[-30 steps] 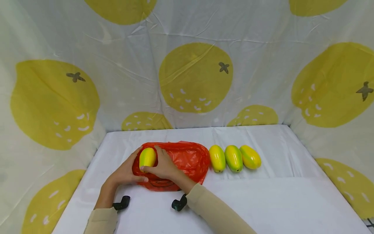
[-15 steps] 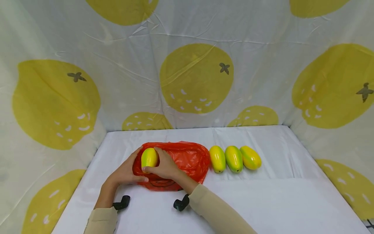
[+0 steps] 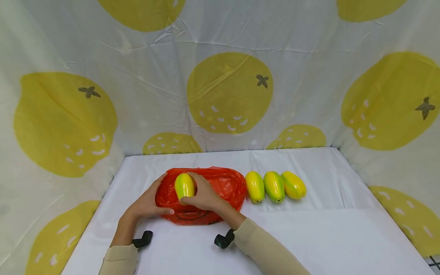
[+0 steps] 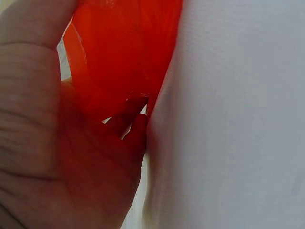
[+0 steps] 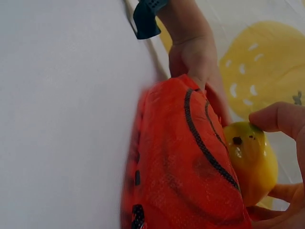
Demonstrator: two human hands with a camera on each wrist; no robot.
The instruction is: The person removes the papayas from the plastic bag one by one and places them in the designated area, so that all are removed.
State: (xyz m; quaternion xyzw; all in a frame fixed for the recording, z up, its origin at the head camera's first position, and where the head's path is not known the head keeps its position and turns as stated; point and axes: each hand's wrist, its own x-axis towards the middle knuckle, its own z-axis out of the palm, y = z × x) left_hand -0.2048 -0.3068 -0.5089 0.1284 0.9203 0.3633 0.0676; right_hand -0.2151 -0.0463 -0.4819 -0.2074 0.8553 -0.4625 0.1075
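In the head view my right hand (image 3: 206, 193) grips a yellow-green mango (image 3: 184, 186) over the mouth of a red plastic bag (image 3: 192, 218). The right wrist view shows thumb and fingers round the mango (image 5: 249, 162), just behind the bag's side, its dark-spotted end facing the camera. My left hand (image 3: 146, 200) holds the bag's left end, fingers along the far side and thumb at the front. Close up in the left wrist view, the red plastic (image 4: 119, 52) lies between the left thumb and fingers. The bag hides part of the left fingers there.
Three more yellow-green mangoes (image 3: 274, 187) lie in a row right of the bag on the white cloth-covered table (image 3: 309, 236). Lemon-print curtains (image 3: 233, 30) stand behind and at both sides. A dark camera mount (image 3: 224, 239) sits on the right wrist.
My right hand and the mango in it have moved right, from the bag's left end toward its middle. The left hand stays at the bag's left end.
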